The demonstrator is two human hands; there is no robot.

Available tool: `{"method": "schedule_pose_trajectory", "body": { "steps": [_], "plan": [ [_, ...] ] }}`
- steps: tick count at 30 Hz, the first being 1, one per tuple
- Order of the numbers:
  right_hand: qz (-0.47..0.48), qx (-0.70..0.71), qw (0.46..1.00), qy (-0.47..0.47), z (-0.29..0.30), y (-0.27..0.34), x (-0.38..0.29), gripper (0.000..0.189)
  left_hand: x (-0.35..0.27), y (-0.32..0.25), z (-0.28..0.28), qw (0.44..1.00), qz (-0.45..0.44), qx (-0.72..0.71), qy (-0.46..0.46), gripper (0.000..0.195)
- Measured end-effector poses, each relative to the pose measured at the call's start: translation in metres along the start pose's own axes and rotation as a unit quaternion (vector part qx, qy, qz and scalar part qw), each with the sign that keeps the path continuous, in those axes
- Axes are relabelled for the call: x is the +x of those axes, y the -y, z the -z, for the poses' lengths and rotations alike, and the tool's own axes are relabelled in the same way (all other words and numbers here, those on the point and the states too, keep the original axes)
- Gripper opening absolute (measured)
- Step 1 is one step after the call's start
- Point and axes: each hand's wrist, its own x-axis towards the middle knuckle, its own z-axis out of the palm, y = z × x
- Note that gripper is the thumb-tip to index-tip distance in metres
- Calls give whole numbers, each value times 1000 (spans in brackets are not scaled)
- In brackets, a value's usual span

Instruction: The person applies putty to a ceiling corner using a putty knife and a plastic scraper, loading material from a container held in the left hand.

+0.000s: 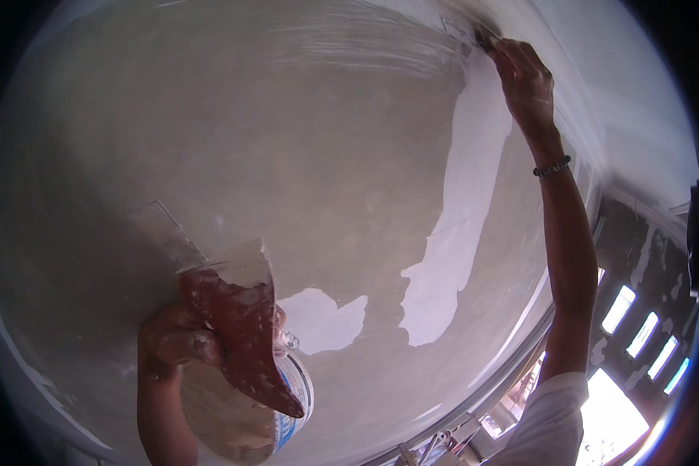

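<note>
My left hand (183,338) grips a curved reddish-brown putty board (239,326), smeared with pale filler along its upper edge. A flat, filler-coated blade (172,230) sticks out behind the board; its handle is hidden. Under the board is a round plastic bucket (295,402) with a printed label and filler-stained inside; what supports it is hidden. High at the right, my right hand (524,76) holds a putty knife (480,38) against the grey plastered wall (326,175), near its top edge. A broad white filler strip (477,175) runs down the wall from that hand.
A smaller white filler patch (329,323) lies on the wall beside the bucket. The pale ceiling (641,128) meets the wall at upper right. Beyond my right arm are a darker wall (623,233) with several narrow openings and a bright large opening (611,419).
</note>
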Motion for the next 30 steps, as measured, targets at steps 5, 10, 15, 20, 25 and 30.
{"method": "schedule_pose_trajectory", "body": {
  "steps": [5, 10, 15, 20, 25, 30],
  "plan": [
    [147, 41, 986, -71, -15, 6, 6, 17, 4, 5, -1, 1000, 1, -6, 2, 53],
    [124, 67, 987, -79, -13, 55, 38, 14, -6, 5, 5, 999, 11, -22, -24, 54],
    [54, 44, 997, -44, -7, -15, -8, 19, 9, 8, -2, 999, 17, -30, -11, 55],
    [175, 40, 982, -59, -17, 21, 5, 20, 15, 8, -9, 999, 21, -22, -17, 56],
    [102, 61, 988, -93, -17, 59, 38, 13, -1, 2, -1, 996, 40, 13, -76, 57],
    [86, 25, 993, -82, -3, -4, 0, 13, -2, 14, 7, 991, 77, 39, -100, 59]
  ]
}}
